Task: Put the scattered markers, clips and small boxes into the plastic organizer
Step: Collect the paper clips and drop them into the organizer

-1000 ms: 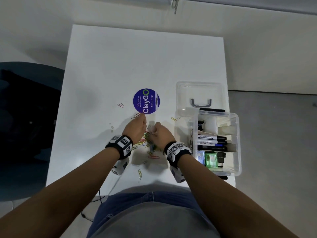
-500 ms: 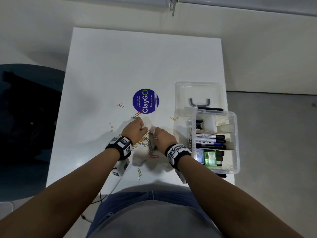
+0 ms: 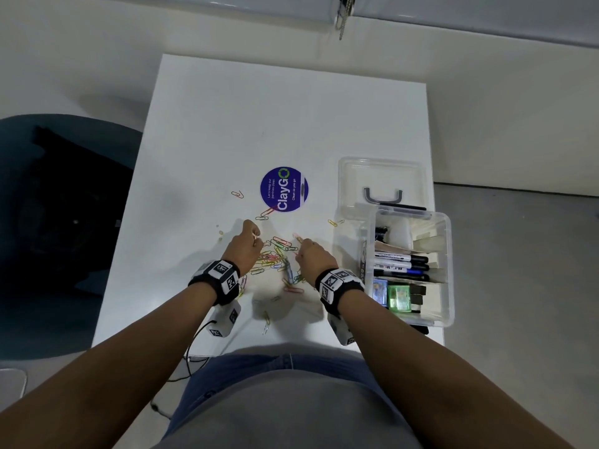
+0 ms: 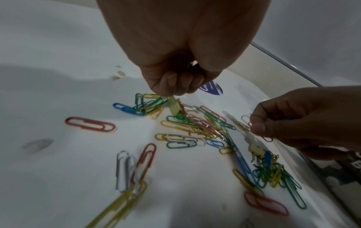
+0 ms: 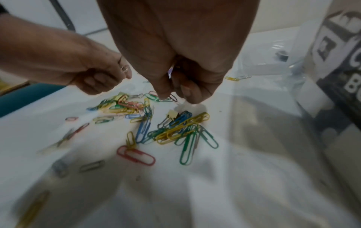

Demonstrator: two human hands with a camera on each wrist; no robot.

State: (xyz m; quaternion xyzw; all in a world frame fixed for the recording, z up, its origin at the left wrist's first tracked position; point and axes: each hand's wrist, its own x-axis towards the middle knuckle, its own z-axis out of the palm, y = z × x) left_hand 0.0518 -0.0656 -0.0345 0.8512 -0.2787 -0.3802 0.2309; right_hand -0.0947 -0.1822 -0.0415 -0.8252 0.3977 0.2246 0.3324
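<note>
Several coloured paper clips (image 3: 275, 257) lie in a loose pile on the white table (image 3: 291, 118), seen close up in both wrist views as paper clips (image 4: 187, 125) and paper clips (image 5: 175, 128). My left hand (image 3: 256, 237) hovers over the pile's left side, with its curled fingers (image 4: 171, 84) pinching a few clips. My right hand (image 3: 299, 244) is over the right side, and its fingers (image 5: 166, 92) pinch clips too. The clear plastic organizer (image 3: 445, 254) stands to the right, holding markers (image 3: 400, 264) and small boxes (image 3: 398, 296).
The organizer's clear lid (image 3: 382, 176) lies just behind it. A round purple sticker (image 3: 284, 188) sits beyond the pile. Stray clips (image 3: 237, 194) lie to the left, and stray clips (image 3: 334, 222) lie near the lid. A dark blue chair (image 3: 64, 205) stands left of the table.
My two hands' fingertips, nearly touching over the pile a second ago, have drawn slightly apart, each still pinching clips.
</note>
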